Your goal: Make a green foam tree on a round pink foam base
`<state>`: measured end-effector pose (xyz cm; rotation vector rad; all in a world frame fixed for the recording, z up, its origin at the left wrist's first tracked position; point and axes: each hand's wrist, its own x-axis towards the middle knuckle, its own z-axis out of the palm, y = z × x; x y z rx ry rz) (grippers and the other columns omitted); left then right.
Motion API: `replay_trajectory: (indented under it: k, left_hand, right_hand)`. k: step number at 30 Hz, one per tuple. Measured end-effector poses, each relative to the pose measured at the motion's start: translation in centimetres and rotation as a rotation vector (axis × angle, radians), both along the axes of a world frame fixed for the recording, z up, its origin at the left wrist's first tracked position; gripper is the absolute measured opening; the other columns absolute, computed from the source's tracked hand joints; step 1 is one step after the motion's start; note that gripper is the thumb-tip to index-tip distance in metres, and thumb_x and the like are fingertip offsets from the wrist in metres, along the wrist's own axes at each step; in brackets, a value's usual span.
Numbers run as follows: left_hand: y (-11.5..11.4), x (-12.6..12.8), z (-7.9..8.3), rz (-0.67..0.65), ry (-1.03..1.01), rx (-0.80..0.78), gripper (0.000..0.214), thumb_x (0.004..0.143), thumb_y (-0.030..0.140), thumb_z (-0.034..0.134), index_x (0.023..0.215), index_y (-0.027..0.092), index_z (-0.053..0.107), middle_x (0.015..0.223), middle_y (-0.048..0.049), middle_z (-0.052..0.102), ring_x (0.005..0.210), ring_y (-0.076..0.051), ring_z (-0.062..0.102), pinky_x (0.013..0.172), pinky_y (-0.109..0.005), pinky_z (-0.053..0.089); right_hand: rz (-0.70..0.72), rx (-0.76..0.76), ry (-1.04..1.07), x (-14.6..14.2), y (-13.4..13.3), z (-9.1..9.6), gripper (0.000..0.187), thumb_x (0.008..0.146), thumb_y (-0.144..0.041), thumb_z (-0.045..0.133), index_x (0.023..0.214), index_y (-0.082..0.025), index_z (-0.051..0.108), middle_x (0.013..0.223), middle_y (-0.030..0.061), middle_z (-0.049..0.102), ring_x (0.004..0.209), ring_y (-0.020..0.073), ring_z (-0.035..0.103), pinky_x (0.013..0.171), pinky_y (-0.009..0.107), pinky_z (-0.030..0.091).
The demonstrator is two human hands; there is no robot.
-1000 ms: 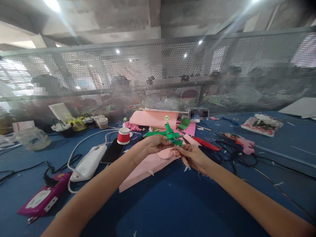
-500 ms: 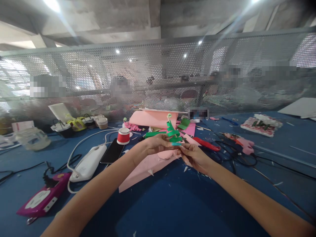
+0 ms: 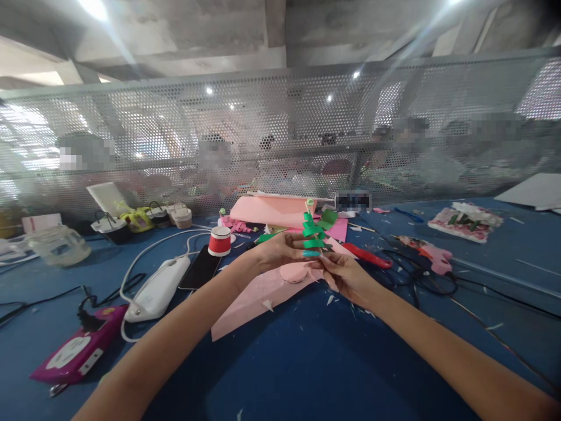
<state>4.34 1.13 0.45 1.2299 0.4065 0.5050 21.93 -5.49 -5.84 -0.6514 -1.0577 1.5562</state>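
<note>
A green paper strip (image 3: 312,234) winds in a spiral around a thin upright stem, topped by a small pale green roll (image 3: 310,203). My left hand (image 3: 278,252) closes its fingertips on the lower part of this strip from the left. A teal patch shows at those fingertips; I cannot tell what it is. My right hand (image 3: 346,273) pinches the bottom of the stem, just below and right of the left fingers. Beneath the hands lies a pink paper sheet (image 3: 249,307) with a round pink piece (image 3: 293,272) on it.
Left are a red-and-white paper cup (image 3: 220,241), a black phone (image 3: 200,270), a white power strip (image 3: 158,289) and a purple power box (image 3: 81,345). Red-handled scissors (image 3: 367,255), a pink glue gun (image 3: 436,257) and black cables lie right. A perforated metal screen (image 3: 272,123) stands behind.
The stem with its green strip has become more upright and moved slightly right. The green coils now sit more evenly spaced above the fingers. Both hands stay nearly in place.
</note>
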Motion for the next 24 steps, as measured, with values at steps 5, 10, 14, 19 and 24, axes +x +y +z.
replay_trajectory:
  k: [5, 10, 14, 19, 24]
  left_hand:
    - [0.3, 0.0, -0.4, 0.056, -0.036, 0.000, 0.040, 0.067, 0.007, 0.074, 0.105, 0.013, 0.066, 0.106, -0.0139, 0.070, 0.095, -0.020, 0.067, 0.088, -0.032, 0.050]
    - [0.7, 0.2, -1.6, 0.141, -0.081, 0.022, 0.042, 0.058, 0.017, 0.083, 0.097, 0.015, 0.067, 0.097, -0.0095, 0.070, 0.085, -0.017, 0.067, 0.085, -0.031, 0.049]
    - [0.8, 0.3, -2.4, 0.108, -0.118, 0.019, 0.041, 0.054, 0.019, 0.085, 0.092, 0.016, 0.069, 0.084, -0.0034, 0.068, 0.075, -0.012, 0.063, 0.081, -0.028, 0.050]
    - [1.0, 0.2, -3.0, 0.120, -0.172, -0.011, 0.036, 0.048, 0.021, 0.088, 0.076, 0.013, 0.067, 0.070, 0.0003, 0.064, 0.067, -0.010, 0.061, 0.077, -0.028, 0.050]
    - [0.8, 0.3, -2.9, 0.113, -0.093, 0.073, 0.047, 0.044, 0.023, 0.089, 0.085, 0.013, 0.069, 0.083, -0.0055, 0.069, 0.074, -0.014, 0.064, 0.076, -0.029, 0.050]
  right_hand:
    - [0.016, 0.002, 0.010, 0.0, -0.1, 0.3, 0.026, 0.069, -0.036, 0.076, 0.086, -0.016, 0.071, 0.087, 0.0088, 0.073, 0.035, 0.0022, 0.047, 0.036, 0.015, 0.038]
    - [0.076, -0.001, 0.003, -0.4, -0.4, 0.2, 0.027, 0.073, -0.037, 0.073, 0.088, -0.015, 0.071, 0.084, 0.0085, 0.073, 0.035, 0.0026, 0.048, 0.033, 0.015, 0.037]
    - [0.134, -0.016, 0.003, -0.8, -0.7, 0.1, 0.024, 0.072, -0.035, 0.074, 0.086, -0.016, 0.071, 0.077, 0.0041, 0.072, 0.034, 0.0028, 0.049, 0.031, 0.014, 0.035]
    - [0.211, -0.014, 0.019, -1.1, -0.8, 0.0, 0.024, 0.073, -0.035, 0.073, 0.088, -0.016, 0.071, 0.074, 0.0017, 0.072, 0.033, 0.0024, 0.049, 0.030, 0.012, 0.035]
    - [0.220, -0.014, 0.053, -1.0, -0.8, -0.1, 0.021, 0.073, -0.033, 0.073, 0.087, -0.017, 0.071, 0.074, 0.0013, 0.072, 0.034, 0.0026, 0.050, 0.030, 0.012, 0.035]
